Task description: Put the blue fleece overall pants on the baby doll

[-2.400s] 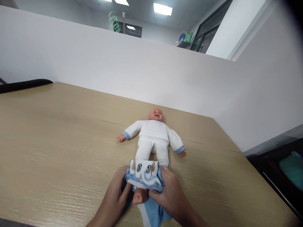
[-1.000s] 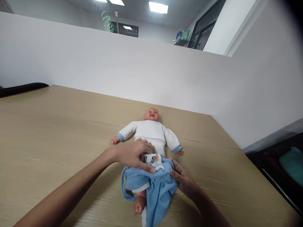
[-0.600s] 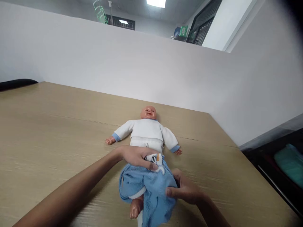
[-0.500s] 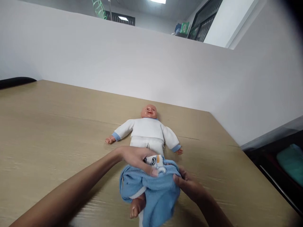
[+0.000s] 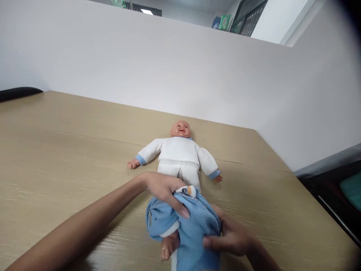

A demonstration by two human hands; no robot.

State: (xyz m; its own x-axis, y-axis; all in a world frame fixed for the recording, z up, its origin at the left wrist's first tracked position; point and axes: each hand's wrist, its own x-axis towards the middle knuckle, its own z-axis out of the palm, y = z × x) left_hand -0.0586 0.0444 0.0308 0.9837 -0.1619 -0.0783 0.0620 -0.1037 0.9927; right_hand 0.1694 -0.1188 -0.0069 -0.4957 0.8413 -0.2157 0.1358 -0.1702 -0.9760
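A baby doll in a white top with blue cuffs lies on its back, head toward the wall. Light blue pants are bunched around its lower legs. One bare foot sticks out of the left pant leg; the other foot is hidden in the cloth. My left hand grips the waistband, thumb on the outside and fingers out of sight behind it. Lower on the right side, my right hand pinches the other pant leg, its thumb across the front. A patch with a printed face shows partly at the waistband.
The doll rests on a wide wooden table that meets a white wall. A black curved object stands at the far left edge. Dark items with a teal cloth sit beyond the right edge.
My right hand has slid down from the waistband to the right pant leg. The left hand stays at the waistband, and less of the printed patch shows. The camera view has tilted slightly.
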